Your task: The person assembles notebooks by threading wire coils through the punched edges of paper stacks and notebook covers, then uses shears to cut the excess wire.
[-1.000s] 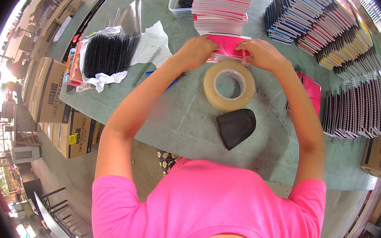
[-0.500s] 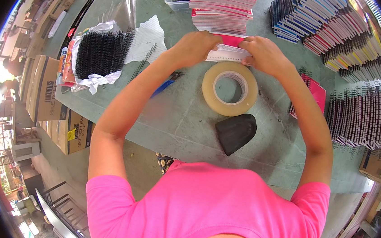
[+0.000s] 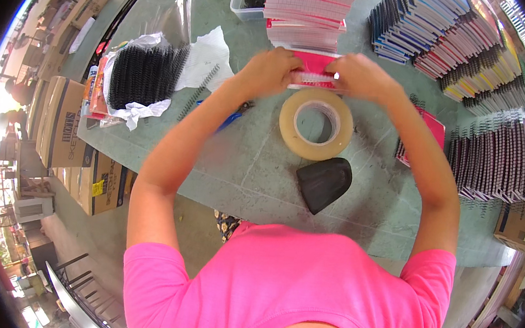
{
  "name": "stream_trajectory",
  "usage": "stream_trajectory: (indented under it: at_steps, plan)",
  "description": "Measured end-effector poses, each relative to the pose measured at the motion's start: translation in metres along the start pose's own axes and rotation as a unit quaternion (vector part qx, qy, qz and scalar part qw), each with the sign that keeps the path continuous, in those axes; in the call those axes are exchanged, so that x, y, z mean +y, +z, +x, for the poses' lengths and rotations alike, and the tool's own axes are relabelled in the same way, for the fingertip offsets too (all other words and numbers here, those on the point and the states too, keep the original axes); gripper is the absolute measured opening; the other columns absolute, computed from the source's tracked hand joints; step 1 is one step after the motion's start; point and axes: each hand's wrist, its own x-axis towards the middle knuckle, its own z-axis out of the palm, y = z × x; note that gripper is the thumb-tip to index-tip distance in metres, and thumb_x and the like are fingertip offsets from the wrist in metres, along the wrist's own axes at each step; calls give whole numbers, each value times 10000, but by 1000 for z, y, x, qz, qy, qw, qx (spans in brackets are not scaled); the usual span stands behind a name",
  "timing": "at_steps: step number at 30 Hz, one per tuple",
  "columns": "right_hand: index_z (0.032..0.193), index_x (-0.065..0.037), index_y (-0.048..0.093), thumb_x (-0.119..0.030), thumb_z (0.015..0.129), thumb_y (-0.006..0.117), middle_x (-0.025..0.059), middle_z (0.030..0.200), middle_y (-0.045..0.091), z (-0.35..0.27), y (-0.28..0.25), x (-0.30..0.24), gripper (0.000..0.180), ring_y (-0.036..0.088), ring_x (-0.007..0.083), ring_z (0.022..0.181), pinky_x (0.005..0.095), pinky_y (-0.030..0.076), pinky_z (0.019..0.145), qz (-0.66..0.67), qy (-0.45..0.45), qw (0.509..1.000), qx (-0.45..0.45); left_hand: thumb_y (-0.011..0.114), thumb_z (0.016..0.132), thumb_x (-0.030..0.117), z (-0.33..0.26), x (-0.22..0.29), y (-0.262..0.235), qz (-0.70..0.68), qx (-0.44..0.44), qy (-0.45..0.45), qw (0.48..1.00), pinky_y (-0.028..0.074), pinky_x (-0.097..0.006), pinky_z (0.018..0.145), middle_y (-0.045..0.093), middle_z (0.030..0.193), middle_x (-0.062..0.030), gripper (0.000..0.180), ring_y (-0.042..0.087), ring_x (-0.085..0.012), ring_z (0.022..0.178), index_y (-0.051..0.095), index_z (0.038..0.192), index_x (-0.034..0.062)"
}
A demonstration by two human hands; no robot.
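Note:
Between my hands is a small pink-covered notepad (image 3: pixel 315 62), with a white band of page edges and a pink strip showing along its near side. My left hand (image 3: pixel 272 71) pinches its left end, the fingers curled over the edge. At the other end my right hand (image 3: pixel 362 78) is closed on it, slightly blurred. Just behind the notepad rises a tall stack of unbound pink and white pads (image 3: pixel 307 12). A large roll of clear tape (image 3: pixel 288 129) lies flat right in front of it, and a black wedge-shaped block (image 3: pixel 324 185) sits nearer to me.
On the left, black spiral coils (image 3: pixel 145 79) lie bundled on white paper, near a loose coil (image 3: pixel 199 93) and a blue-handled tool (image 3: pixel 232 119). A clear plastic box (image 3: pixel 245 3) holds more coils. Spiral notebooks (image 3: pixel 494 156) stand in rows at right.
The broad white punched page edge that faced me has narrowed, and a pink strip now shows below it. Both hands have come slightly nearer, still at the notepad's ends.

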Motion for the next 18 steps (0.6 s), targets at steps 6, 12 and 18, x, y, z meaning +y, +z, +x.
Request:
stream_trajectory:
  at_steps: [6,12,18]
  plan:
    - [931,-13,550,-55,704,573,173,812,616,-2,-10,-10,232,622,345,776,440,490,671,-42,60,996,54,675,751,207,4,19,-9,86,143,15,986,472,-392,772,644,912,-141,299,601,-322,877,626,985,28]
    - [1034,-40,592,7,722,666,77,883,658,-32,-71,-49,324,632,186,750,311,496,677,265,82,915,293,682,741,63,4,59,-71,-162,114,-175,964,499,-315,710,674,860,-131,260,659,-231,811,612,984,6]
    - [986,-39,618,-31,734,731,9,910,640,-51,28,-62,277,584,82,841,239,476,771,508,190,794,276,711,720,-11,-40,60,-1,-277,171,-168,930,510,-309,787,612,1121,-125,458,632,-162,914,554,1149,11]
